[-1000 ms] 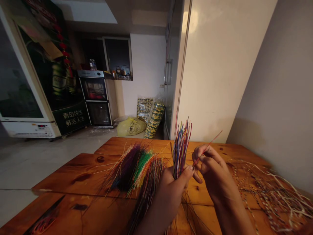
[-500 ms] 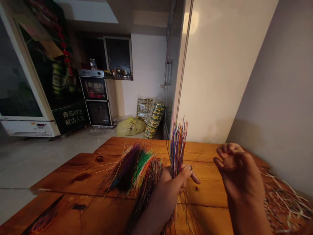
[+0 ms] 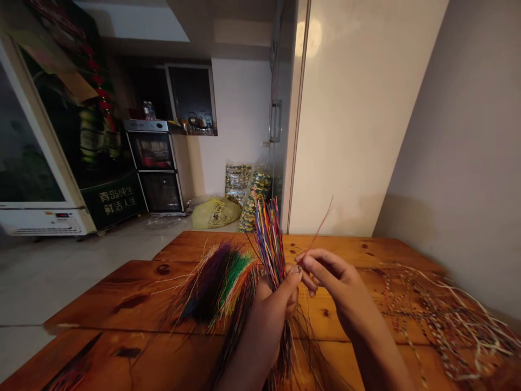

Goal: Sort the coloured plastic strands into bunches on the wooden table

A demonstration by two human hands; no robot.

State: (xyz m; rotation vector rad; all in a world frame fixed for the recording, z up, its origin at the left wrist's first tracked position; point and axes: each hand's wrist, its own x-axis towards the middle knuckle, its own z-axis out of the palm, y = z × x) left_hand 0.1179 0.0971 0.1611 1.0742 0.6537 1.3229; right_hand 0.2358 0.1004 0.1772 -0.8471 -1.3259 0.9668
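Observation:
My left hand (image 3: 274, 304) is closed around an upright bundle of multicoloured strands (image 3: 269, 233), whose tips fan out above the fist and whose lower ends hang below it. Just to the right, my right hand (image 3: 331, 274) pinches a single thin reddish strand (image 3: 322, 224) between thumb and fingertips; it sticks up and to the right. Left of the bundle, a pile of loose strands (image 3: 211, 282) in purple, black, green and orange lies on the wooden table (image 3: 101, 304).
Braided cords and pale strings (image 3: 439, 315) spread over the table's right side. Beyond the table are a yellow bag (image 3: 215, 213), wrapped camouflage-patterned rolls (image 3: 256, 187), a small black-doored cabinet (image 3: 157, 168) and a tall fridge (image 3: 40, 163) at the left.
My right hand has moved left to beside the bundle and now pinches a reddish strand. The bundle in my left hand leans slightly left. The view has shifted a little.

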